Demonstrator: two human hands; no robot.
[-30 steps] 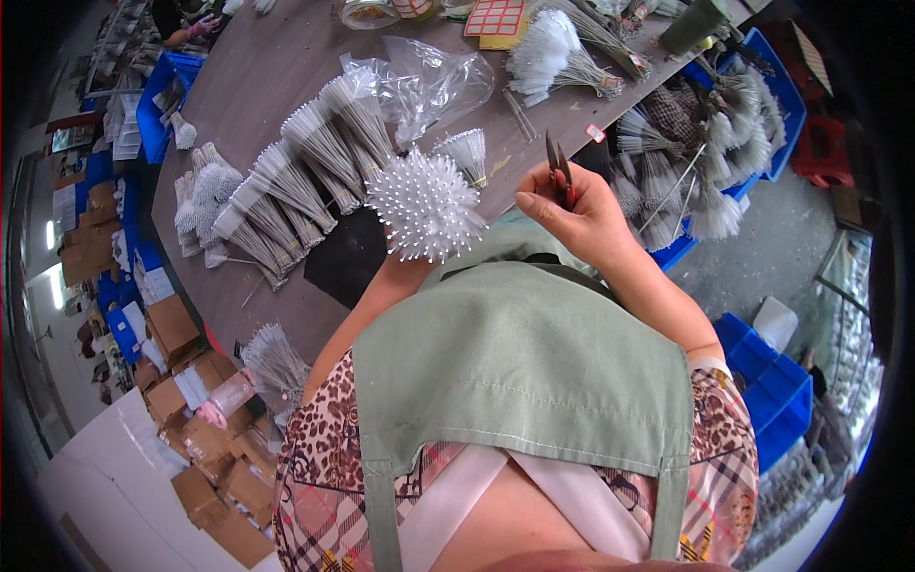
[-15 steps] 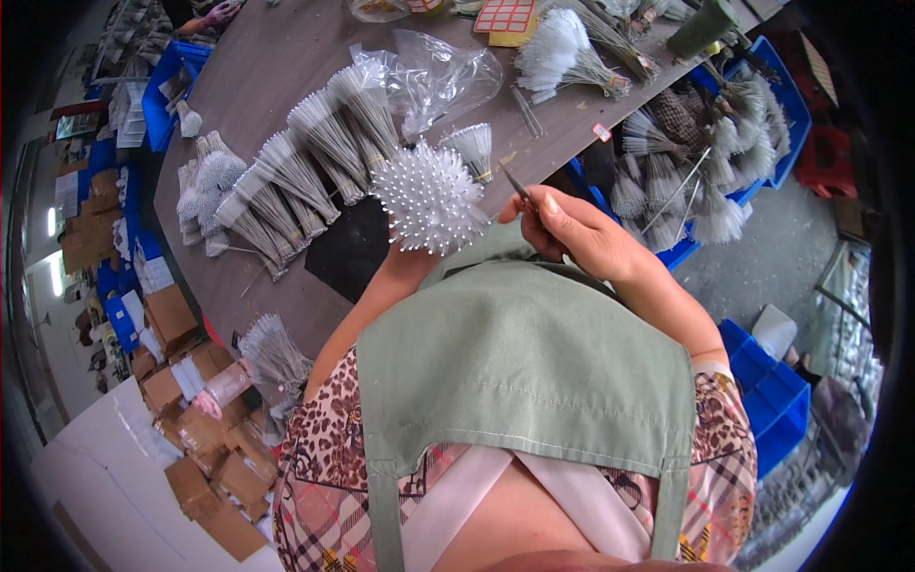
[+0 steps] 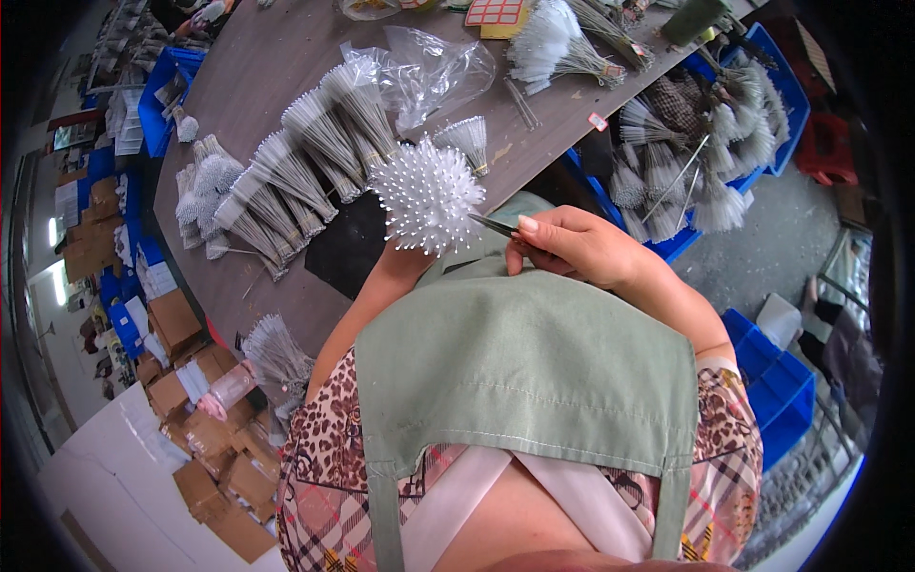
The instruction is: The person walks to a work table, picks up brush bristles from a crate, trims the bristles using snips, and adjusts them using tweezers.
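Note:
A bundle of small white-tipped wire brushes point(image 3: 429, 198) points up toward me, its bristle ends fanned into a round head. Beneath it, my left hand point(image 3: 405, 257) holds the bundle, most of the fingers covered by the bristles. In my right hand point(image 3: 567, 245) is a pair of dark pointed tweezers point(image 3: 494, 225), pinched between thumb and fingers. The tweezer tips reach the right edge of the brush heads; whether they grip a single brush I cannot tell.
Several tied brush bundles point(image 3: 300, 167) lie in a row on the brown table point(image 3: 248, 71). A clear plastic bag point(image 3: 429, 76) and more brushes point(image 3: 553, 43) lie farther back. Blue crates point(image 3: 774, 381) stand at the right; cardboard boxes point(image 3: 219, 448) at the lower left.
My right hand has brought the tweezers left and down, so their tips now meet the bundle's right edge. The bundle in my left hand stays nearly in place.

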